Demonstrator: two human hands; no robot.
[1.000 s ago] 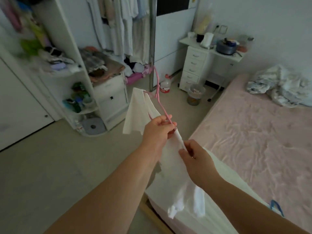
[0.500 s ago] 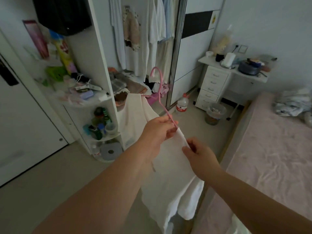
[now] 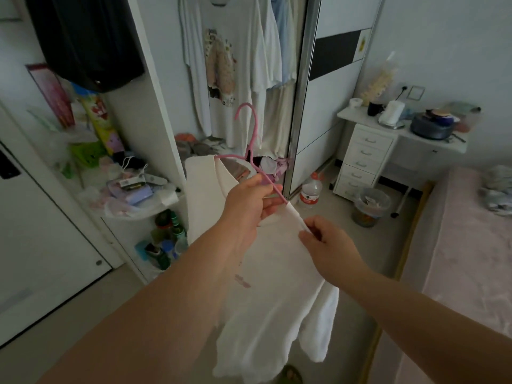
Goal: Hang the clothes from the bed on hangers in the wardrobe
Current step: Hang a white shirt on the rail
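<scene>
A white T-shirt [image 3: 271, 286] hangs on a pink hanger [image 3: 250, 139] in front of me. My left hand [image 3: 249, 202] grips the hanger's arm near the collar. My right hand [image 3: 327, 242] pinches the shirt's near shoulder where it covers the hanger's end. The hanger's hook points up toward the open wardrobe [image 3: 243, 79], where several pale shirts hang. At the right edge is the pink bed [image 3: 471, 259] with a crumpled garment [image 3: 498, 189] on it.
White corner shelves [image 3: 133, 198] packed with bottles and clutter stand left of the wardrobe. A water bottle [image 3: 309, 194] and a small bin [image 3: 370, 207] stand on the floor. A drawer unit and a loaded desk [image 3: 401, 128] line the far wall. A door [image 3: 41, 245] is at left.
I have turned from the bed and moved closer to the wardrobe. The shirt on the hanger rose with both hands, and the bed slid to the right edge of view.
</scene>
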